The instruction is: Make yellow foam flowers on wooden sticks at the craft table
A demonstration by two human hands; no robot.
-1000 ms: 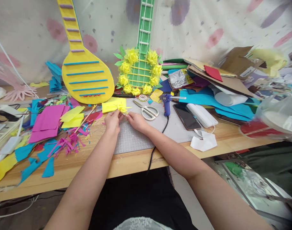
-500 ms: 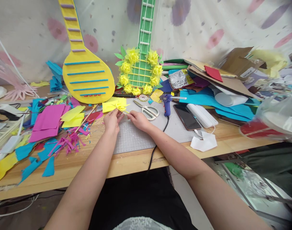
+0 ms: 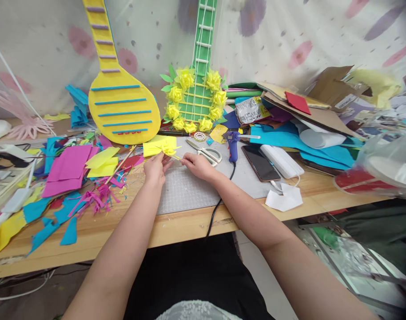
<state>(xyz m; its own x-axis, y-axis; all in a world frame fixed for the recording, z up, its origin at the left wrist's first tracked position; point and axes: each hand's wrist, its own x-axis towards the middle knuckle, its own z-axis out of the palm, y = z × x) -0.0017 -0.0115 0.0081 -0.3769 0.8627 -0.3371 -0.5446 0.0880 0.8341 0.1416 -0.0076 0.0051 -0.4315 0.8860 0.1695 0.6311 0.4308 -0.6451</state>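
Observation:
My left hand [image 3: 154, 169] is closed on a yellow paper flower [image 3: 168, 149], its fingertips pinched at the base. A thin stem or strip reaches from the flower to my right hand [image 3: 199, 166], whose thumb and fingers are pinched on its end. Whether it is a stick or rolled paper is too small to tell. Just behind the flower lies a stack of yellow paper [image 3: 153, 147]. Scissors [image 3: 210, 155] with pale handles rest to the right, beyond my right hand.
A yellow cardboard instrument [image 3: 123, 104] and a green one [image 3: 200, 95] ringed with yellow flowers lean at the back. On the right are a blue glue gun [image 3: 233, 149], its black cord [image 3: 216, 211] and a phone [image 3: 261, 162]. Magenta paper [image 3: 66, 171] and scraps cover the left.
My right hand has shifted a little to the right, away from my left hand, and more of the thin stem shows between them. The left hand keeps its pinch.

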